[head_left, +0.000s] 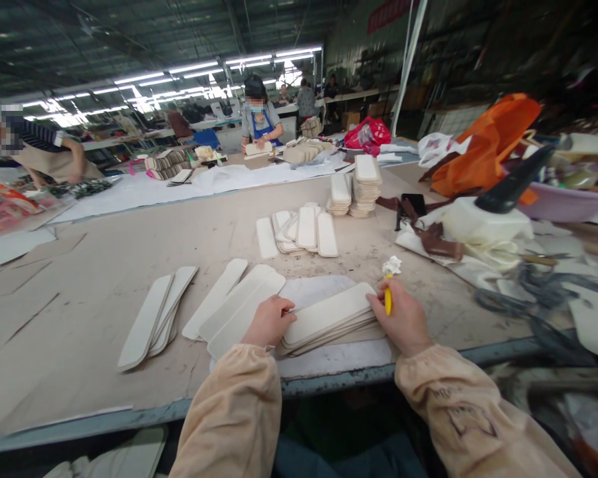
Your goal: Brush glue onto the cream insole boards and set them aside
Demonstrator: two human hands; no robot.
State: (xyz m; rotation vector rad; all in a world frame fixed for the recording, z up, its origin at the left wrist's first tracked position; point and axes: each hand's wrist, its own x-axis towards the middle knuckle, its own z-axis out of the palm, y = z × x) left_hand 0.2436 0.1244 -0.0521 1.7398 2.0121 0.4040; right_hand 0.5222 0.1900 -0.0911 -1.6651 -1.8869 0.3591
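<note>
A small stack of long cream rounded strips (329,317) lies on a pale grey mat (339,358) near the table's front edge. My left hand (269,322) grips the stack's left end with curled fingers. My right hand (402,317) presses against the right end and also holds a yellow-handled brush (389,292) with a white tip pointing up. More cream strips (239,302) fan out just left of my left hand.
Another pair of strips (152,318) lies further left. Piles of strips (301,232) and taller stacks (363,182) stand mid-table. A white bottle with a black nozzle (488,212), brown straps (431,239) and an orange bag (483,146) crowd the right. Other people work at the far benches.
</note>
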